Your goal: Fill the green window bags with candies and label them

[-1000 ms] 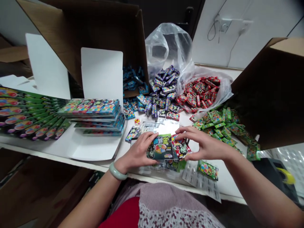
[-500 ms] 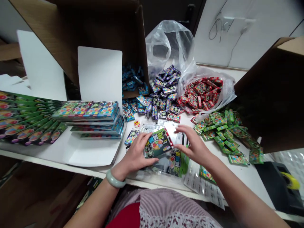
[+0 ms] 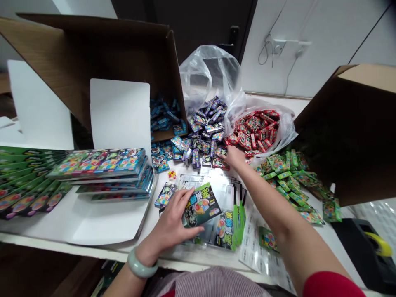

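At the left of the frame lie long flat candy boxes (image 3: 99,165) in stacks, on a white table (image 3: 62,241). Behind them, in the upper left, stands an open cardboard box (image 3: 93,70) with a white card (image 3: 119,115) in front, and blue packets (image 3: 162,117) lie inside it and spill out.

In the lower middle, the left hand (image 3: 167,220), with a pale green bangle (image 3: 140,264) on the wrist, holds a small green candy box (image 3: 202,205) tilted. The thumb presses on its left edge and the other fingers go under it. The box lies above a pile of shiny flat bags (image 3: 224,206).

Further up, the right hand (image 3: 233,157) is stretched out with the fingers a little spread. It touches the edge of the purple packets (image 3: 204,132), just beside the red packets (image 3: 255,132). I cannot tell if it pinches one packet.

To the right are green packets (image 3: 289,173), a second cardboard box (image 3: 346,132) and a tape dispenser (image 3: 361,243).
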The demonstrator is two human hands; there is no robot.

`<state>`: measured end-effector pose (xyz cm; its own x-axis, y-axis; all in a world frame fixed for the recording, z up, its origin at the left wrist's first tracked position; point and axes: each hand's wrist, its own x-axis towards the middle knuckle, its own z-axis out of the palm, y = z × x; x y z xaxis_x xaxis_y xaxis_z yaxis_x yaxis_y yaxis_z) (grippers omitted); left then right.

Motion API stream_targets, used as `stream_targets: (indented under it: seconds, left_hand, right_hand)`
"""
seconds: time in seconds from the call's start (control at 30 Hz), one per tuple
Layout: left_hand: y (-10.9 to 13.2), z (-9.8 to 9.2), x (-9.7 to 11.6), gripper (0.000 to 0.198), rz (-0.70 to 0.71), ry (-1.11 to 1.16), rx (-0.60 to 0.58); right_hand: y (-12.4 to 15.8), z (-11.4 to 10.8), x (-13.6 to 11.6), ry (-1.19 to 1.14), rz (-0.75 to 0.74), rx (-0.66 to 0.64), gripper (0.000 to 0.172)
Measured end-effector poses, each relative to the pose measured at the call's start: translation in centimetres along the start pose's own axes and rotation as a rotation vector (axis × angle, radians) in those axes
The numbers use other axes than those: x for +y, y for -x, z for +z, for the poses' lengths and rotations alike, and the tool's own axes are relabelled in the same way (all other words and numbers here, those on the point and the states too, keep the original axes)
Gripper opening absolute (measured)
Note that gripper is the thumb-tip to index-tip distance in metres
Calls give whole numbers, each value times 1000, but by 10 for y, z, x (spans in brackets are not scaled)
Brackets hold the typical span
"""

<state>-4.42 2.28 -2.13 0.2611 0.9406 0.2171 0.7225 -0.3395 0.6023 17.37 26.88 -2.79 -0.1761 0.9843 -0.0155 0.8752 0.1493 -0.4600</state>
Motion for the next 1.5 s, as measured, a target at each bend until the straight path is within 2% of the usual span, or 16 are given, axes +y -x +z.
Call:
stream_targets:
  seconds: [0.07, 0.17, 0.27, 0.37, 0.43, 0.5, 0.6, 0.67, 0.8, 0.83, 0.93, 1.03, 1.1, 1.2, 1.33, 1.5]
  left_hand:
    - [3, -1, -1, 102, -17, -11, 11]
    - [7, -4, -4, 99, -47, -37, 20]
    - [9, -7, -10, 97, -65, -63, 33]
    - [8, -7, -15, 94, -77, -65, 37]
    - [6, -5, -16, 93, -72, -59, 32]
    - [3, -4, -14, 93, -61, -55, 25]
    - [2, -5, -10, 91, -53, -59, 17]
    - [5, -7, -7, 91, -63, -68, 13]
    - [10, -11, -6, 90, -92, -76, 24]
    - [11, -11, -6, 90, -93, -75, 24]
    - [9, -8, -7, 91, -77, -66, 3]
    - [8, -5, -8, 94, -53, -64, -24]
    - [7, -3, -10, 95, -46, -73, -30]
    - [7, -1, -11, 97, -35, -84, -33]
    - [1, 4, -8, 97, 19, -52, -52]
    - [-1, 4, -2, 98, 93, -12, -106]
  right_hand:
    - [-9, 6, 1, -19, 60, -6, 34]
    - [-6, 6, 12, -88, 94, -10, 25]
    - [17, -4, 29, -174, 42, -23, 26]
    - [54, -17, 39, -233, -35, -4, 28]
    - [80, -23, 37, -197, -108, 45, 27]
    - [103, -25, 30, -48, -238, 50, 26]
    - [123, -24, 22, 155, -474, -108, 39]
    - [127, -24, 25, 105, -541, -219, 53]
    - [126, -24, 41, 15, -458, -199, 48]
    - [127, -21, 43, 29, -434, -190, 52]
    - [140, -5, 40, 78, -402, -220, 77]
    - [153, 4, 32, 75, -389, -181, 77]
    - [158, -4, 30, 7, -408, -92, 70]
    - [165, -32, 29, -122, -543, -29, 62]
    - [174, -67, 19, -169, -747, -166, 50]
    - [176, -80, 5, -92, -854, -383, 49]
